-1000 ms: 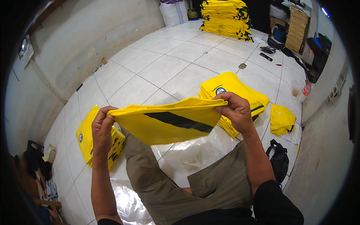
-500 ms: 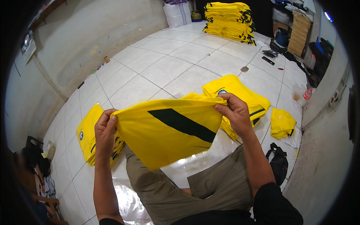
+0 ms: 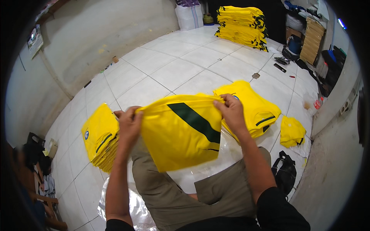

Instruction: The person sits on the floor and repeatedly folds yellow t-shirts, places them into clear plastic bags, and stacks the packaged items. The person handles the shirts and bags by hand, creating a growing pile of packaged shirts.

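Observation:
A yellow shirt [image 3: 165, 134] with a dark green diagonal band hangs between my hands above my lap. My left hand [image 3: 130, 125] pinches its upper left corner. At the upper right corner, my right hand [image 3: 233, 113] is closed on the cloth. Just beyond my left hand is a stack of folded yellow shirts [image 3: 94, 134]. Another stack of yellow shirts [image 3: 250, 106] lies past my right hand, partly hidden by it. Clear plastic [image 3: 231, 144] shows under and beside the held shirt.
To the right sit a crumpled yellow cloth [image 3: 291, 131] and a black bag [image 3: 284, 173]. Shiny clear plastic [image 3: 137, 204] lies by my left leg. A tall pile of yellow garments [image 3: 239, 29] and a white sack [image 3: 189, 17] stand at the back. Walls flank the tiled floor.
My hands have come closer together, the left moving right and the right slightly left. The shirt's top edge sags less widely between them. The view has shifted a little.

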Tool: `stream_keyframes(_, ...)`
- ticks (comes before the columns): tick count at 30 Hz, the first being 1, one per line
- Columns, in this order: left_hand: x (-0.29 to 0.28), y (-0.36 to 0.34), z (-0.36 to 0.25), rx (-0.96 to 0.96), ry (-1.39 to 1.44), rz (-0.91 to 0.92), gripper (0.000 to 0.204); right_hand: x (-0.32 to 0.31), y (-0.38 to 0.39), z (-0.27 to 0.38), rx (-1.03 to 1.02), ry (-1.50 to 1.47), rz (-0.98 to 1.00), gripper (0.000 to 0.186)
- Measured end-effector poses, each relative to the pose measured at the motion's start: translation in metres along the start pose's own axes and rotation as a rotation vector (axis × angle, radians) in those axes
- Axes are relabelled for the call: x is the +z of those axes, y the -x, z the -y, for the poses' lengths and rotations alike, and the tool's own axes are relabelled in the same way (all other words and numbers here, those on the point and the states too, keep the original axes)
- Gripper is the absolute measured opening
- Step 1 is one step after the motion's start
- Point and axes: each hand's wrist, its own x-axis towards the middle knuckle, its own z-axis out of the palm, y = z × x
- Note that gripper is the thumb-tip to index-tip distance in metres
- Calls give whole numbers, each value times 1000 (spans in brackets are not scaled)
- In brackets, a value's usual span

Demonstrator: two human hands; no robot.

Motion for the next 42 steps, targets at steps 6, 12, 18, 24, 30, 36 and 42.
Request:
stream_keyframes(6, 81, 28, -78, -200, 309, -26, 20, 84, 47, 4, -93, 150, 25, 25)
stream_keyframes(12, 83, 36, -95, -191, 505, -73, 25, 90, 54, 9, -150, 10, 91, 36)
stream_keyframes(18, 62, 53, -113, -207, 588, 6, 41, 84, 58, 8, -349, 97, 89, 42)
stream_keyframes(24, 3, 29, -108, 333, 29, 53, 79, 70, 46, 24, -486, -60, 269, 33)
stream_keyframes(30, -19, 11, -118, 160, 44, 512, 49, 55, 56, 55, -573, -283, 394, 44)
stream_keyframes(36, -65, 17, -154, 129, 16, 496, 32, 41, 88, 28, 133, -357, 1074, 69)
stream_keyframes(42, -105, 11, -150, 241, 32, 348, 34, 59, 127, -73, -127, -78, 986, 45)
